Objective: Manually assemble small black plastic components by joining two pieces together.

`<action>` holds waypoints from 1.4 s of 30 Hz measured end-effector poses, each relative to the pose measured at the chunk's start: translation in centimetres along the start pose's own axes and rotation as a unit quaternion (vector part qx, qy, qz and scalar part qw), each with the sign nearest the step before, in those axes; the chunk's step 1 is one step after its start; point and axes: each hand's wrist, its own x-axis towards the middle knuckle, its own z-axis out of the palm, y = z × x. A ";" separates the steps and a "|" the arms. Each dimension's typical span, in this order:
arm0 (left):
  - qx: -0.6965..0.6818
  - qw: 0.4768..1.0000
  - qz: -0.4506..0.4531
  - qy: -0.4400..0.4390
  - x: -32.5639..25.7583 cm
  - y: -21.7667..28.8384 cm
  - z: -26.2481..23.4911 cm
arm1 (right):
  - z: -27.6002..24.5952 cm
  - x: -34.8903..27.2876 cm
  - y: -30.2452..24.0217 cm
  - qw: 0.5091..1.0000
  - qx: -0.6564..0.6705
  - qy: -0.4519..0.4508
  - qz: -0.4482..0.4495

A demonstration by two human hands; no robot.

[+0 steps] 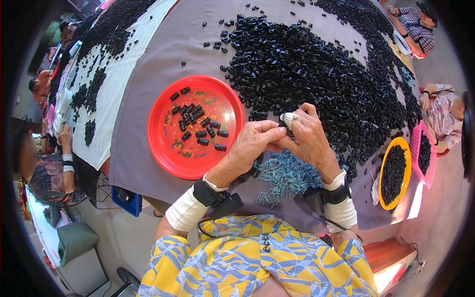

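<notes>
My left hand (256,139) and my right hand (312,141) meet over the near edge of a pile of small black plastic parts (297,74). Pinched between their fingertips is a small black plastic piece (282,123), mostly hidden by the fingers. A white cover (290,117) wraps one finger of the right hand. Just below both hands lies a heap of small bluish metal springs (284,178). To the left, a round red tray (161,161) holds several black cylindrical pieces that look like cord locks (200,133).
At the right edge stand a yellow basket (407,171) of black parts and a pink basket (429,175). Grey cloth (136,133) covers the table. Other people sit at the right (440,111) and at the left (52,168), beside another parts-covered table. A blue bin (127,200) sits below the left edge.
</notes>
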 end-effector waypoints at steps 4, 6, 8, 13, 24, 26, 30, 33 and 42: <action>-0.044 0.994 0.032 0.092 -0.4 -0.1 -0.9 | -0.4 0.5 -0.2 1.000 0.010 0.002 0.024; -0.085 0.987 0.060 0.124 -0.9 -0.1 -2.3 | -0.4 0.5 0.3 0.999 -0.016 0.015 0.035; -0.126 0.976 0.088 0.154 -1.5 0.1 -3.8 | -0.6 0.2 0.8 0.998 -0.035 0.008 0.042; -0.175 0.929 0.136 0.298 -3.3 0.7 -7.8 | 0.1 -0.4 1.3 0.998 -0.039 -0.021 0.052; -0.164 0.947 0.094 0.258 -3.6 1.1 -7.4 | 3.9 1.8 1.1 0.994 -0.093 -0.045 -0.022; -0.146 0.958 0.088 0.230 -3.4 1.0 -6.9 | 5.1 2.2 1.2 0.989 -0.122 -0.074 -0.030; -0.129 0.968 0.075 0.203 -2.7 0.8 -6.0 | 6.5 2.5 1.2 0.985 -0.141 -0.091 -0.040; -0.115 0.974 0.066 0.187 -2.4 0.5 -5.6 | 6.9 2.8 1.3 0.986 -0.141 -0.074 -0.049; -0.073 0.982 0.063 0.165 -1.4 0.1 -4.3 | 2.7 1.3 0.7 0.987 0.113 -0.036 0.104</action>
